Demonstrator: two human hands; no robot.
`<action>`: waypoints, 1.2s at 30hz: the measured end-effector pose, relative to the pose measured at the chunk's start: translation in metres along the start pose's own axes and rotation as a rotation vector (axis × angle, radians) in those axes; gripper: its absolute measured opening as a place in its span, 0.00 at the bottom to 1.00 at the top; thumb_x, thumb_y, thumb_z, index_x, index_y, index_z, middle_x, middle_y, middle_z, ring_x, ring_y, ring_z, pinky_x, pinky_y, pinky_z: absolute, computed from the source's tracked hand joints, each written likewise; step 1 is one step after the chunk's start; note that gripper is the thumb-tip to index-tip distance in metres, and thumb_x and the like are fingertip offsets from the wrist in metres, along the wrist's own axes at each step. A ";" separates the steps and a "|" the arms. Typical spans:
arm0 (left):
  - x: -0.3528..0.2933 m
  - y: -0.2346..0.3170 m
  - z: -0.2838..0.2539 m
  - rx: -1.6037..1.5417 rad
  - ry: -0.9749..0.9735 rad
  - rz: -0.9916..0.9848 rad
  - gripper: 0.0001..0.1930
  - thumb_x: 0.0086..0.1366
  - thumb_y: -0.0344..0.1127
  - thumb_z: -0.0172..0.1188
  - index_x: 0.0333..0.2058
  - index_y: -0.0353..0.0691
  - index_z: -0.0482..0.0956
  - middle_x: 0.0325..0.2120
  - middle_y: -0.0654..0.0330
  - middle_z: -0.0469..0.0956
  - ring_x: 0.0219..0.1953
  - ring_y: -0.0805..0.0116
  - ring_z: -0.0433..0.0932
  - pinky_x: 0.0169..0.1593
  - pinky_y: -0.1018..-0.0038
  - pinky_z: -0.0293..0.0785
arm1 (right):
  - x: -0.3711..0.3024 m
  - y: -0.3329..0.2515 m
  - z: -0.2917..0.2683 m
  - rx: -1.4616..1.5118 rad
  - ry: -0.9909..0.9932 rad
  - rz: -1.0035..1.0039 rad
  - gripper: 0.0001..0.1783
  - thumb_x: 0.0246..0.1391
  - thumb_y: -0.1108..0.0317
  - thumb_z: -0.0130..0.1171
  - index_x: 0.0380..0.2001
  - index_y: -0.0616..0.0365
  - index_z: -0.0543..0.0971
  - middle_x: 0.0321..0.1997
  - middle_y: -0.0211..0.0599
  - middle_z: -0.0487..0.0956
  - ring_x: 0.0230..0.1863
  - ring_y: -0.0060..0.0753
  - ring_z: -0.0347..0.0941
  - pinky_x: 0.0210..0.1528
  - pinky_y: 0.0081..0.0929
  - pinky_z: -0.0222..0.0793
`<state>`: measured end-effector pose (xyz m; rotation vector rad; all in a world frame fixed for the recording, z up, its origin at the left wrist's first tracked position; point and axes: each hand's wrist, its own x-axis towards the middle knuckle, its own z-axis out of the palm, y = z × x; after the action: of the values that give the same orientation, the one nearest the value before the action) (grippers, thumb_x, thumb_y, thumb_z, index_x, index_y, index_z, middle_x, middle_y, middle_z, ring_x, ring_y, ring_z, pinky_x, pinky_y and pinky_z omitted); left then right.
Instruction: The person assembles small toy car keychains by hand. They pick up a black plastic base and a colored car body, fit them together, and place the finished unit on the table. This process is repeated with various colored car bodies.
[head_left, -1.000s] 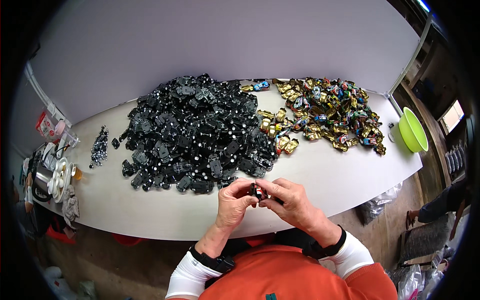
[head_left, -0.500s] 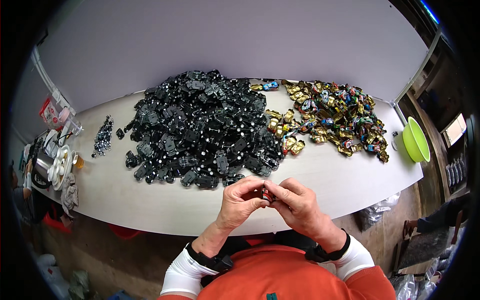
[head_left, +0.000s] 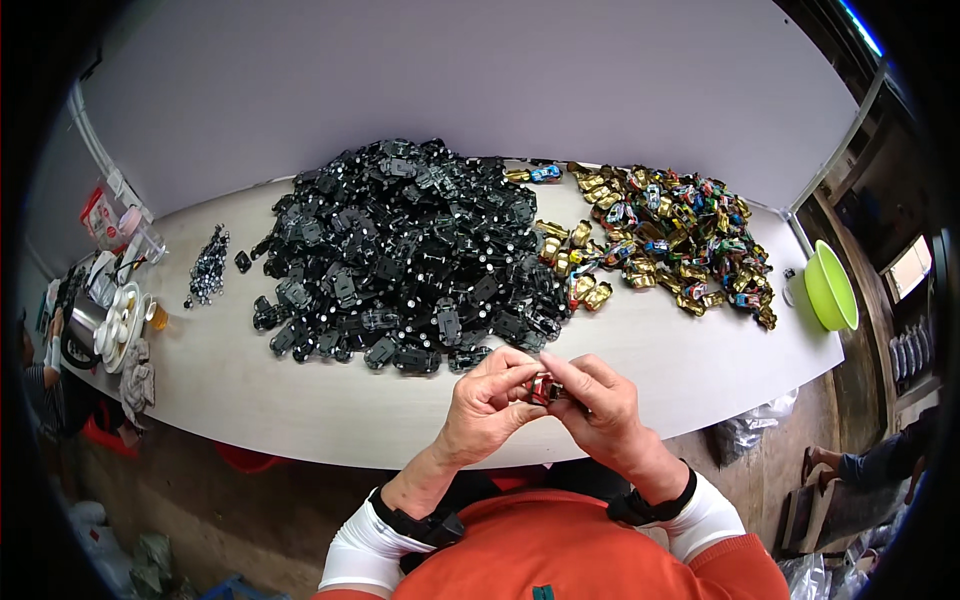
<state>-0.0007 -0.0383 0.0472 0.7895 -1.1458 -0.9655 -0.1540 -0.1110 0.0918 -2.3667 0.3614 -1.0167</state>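
Observation:
Between my two hands, just above the table's front part, is a small red toy car (head_left: pixel 543 389) with dark and light markings. My left hand (head_left: pixel 487 401) is closed on its left side, thumb below and fingers above. On the other side my right hand (head_left: pixel 594 396) pinches it, with the index finger stretched over the top. Fingers cover much of the car. Ahead of my hands lies a large heap of black toy car chassis (head_left: pixel 400 260). Right of that heap is a pile of gold and multicoloured toy car bodies (head_left: pixel 670 230).
A small pile of shiny little parts (head_left: pixel 208 267) lies at the left of the white table (head_left: pixel 330 410). Farther left are a white plate with items (head_left: pixel 120 330) and a cloth (head_left: pixel 139 380). A green bowl (head_left: pixel 830 285) stands at the right edge. Another person's legs (head_left: pixel 865 465) show at right.
The red car has turned so that more of its red surface shows. My right index finger has stretched across its top. Both hands stay in nearly the same place.

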 end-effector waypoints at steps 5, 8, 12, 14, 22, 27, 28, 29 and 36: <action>0.003 0.002 0.000 -0.111 0.052 -0.113 0.21 0.55 0.23 0.61 0.48 0.32 0.70 0.38 0.63 0.67 0.34 0.77 0.74 0.31 0.83 0.75 | 0.007 0.004 0.005 0.080 -0.058 0.151 0.29 0.37 0.79 0.64 0.47 0.61 0.69 0.29 0.39 0.74 0.27 0.31 0.74 0.26 0.25 0.71; 0.007 -0.001 -0.004 -0.476 0.225 -0.269 0.13 0.56 0.25 0.59 0.41 0.34 0.72 0.30 0.61 0.72 0.27 0.76 0.74 0.25 0.83 0.72 | 0.009 0.010 0.003 0.148 -0.128 0.112 0.24 0.39 0.78 0.63 0.43 0.60 0.70 0.31 0.39 0.75 0.25 0.30 0.73 0.27 0.24 0.71; 0.006 -0.011 -0.005 -0.620 0.274 -0.336 0.07 0.57 0.25 0.59 0.35 0.36 0.72 0.22 0.62 0.73 0.17 0.76 0.71 0.17 0.84 0.66 | 0.002 0.019 0.011 0.179 -0.068 0.178 0.19 0.41 0.77 0.63 0.41 0.61 0.74 0.28 0.38 0.75 0.23 0.27 0.71 0.27 0.22 0.69; 0.006 -0.010 0.002 -0.471 0.249 -0.273 0.07 0.56 0.24 0.60 0.34 0.36 0.73 0.22 0.62 0.73 0.16 0.78 0.70 0.14 0.85 0.62 | 0.001 0.022 0.010 0.304 -0.055 0.384 0.17 0.42 0.77 0.62 0.40 0.61 0.77 0.25 0.38 0.74 0.23 0.25 0.70 0.26 0.20 0.67; 0.007 -0.035 -0.019 -0.533 0.305 -0.411 0.05 0.57 0.26 0.58 0.33 0.37 0.73 0.23 0.55 0.75 0.12 0.75 0.68 0.10 0.85 0.58 | -0.016 0.040 -0.001 0.658 -0.226 0.730 0.15 0.58 0.75 0.45 0.46 0.66 0.74 0.23 0.30 0.74 0.22 0.17 0.67 0.26 0.16 0.67; 0.003 -0.041 -0.023 -0.567 0.208 -0.484 0.06 0.57 0.27 0.59 0.33 0.37 0.73 0.22 0.54 0.75 0.11 0.75 0.67 0.09 0.87 0.55 | -0.015 0.039 -0.007 0.807 -0.344 0.833 0.15 0.58 0.74 0.44 0.48 0.64 0.70 0.22 0.31 0.74 0.20 0.15 0.67 0.24 0.14 0.65; 0.003 -0.042 -0.023 -0.551 0.197 -0.497 0.06 0.57 0.27 0.59 0.33 0.36 0.73 0.22 0.54 0.75 0.11 0.75 0.67 0.09 0.87 0.55 | -0.014 0.039 -0.007 0.833 -0.362 0.836 0.14 0.57 0.74 0.44 0.47 0.65 0.70 0.22 0.31 0.74 0.20 0.16 0.67 0.23 0.14 0.65; 0.002 -0.043 -0.023 -0.535 0.187 -0.509 0.06 0.57 0.27 0.59 0.32 0.36 0.73 0.22 0.54 0.75 0.11 0.76 0.66 0.09 0.87 0.55 | -0.014 0.039 -0.007 0.860 -0.381 0.837 0.13 0.57 0.74 0.44 0.46 0.66 0.69 0.22 0.32 0.74 0.20 0.16 0.67 0.23 0.14 0.65; 0.002 -0.040 -0.023 -0.557 0.127 -0.567 0.06 0.56 0.26 0.59 0.32 0.35 0.73 0.21 0.55 0.75 0.10 0.77 0.66 0.08 0.87 0.54 | -0.019 0.043 -0.002 0.899 -0.381 0.773 0.05 0.55 0.76 0.46 0.36 0.65 0.68 0.19 0.32 0.73 0.19 0.17 0.67 0.22 0.15 0.64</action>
<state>0.0129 -0.0552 0.0062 0.7090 -0.4904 -1.5920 -0.1703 -0.1386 0.0576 -1.3534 0.4812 -0.2392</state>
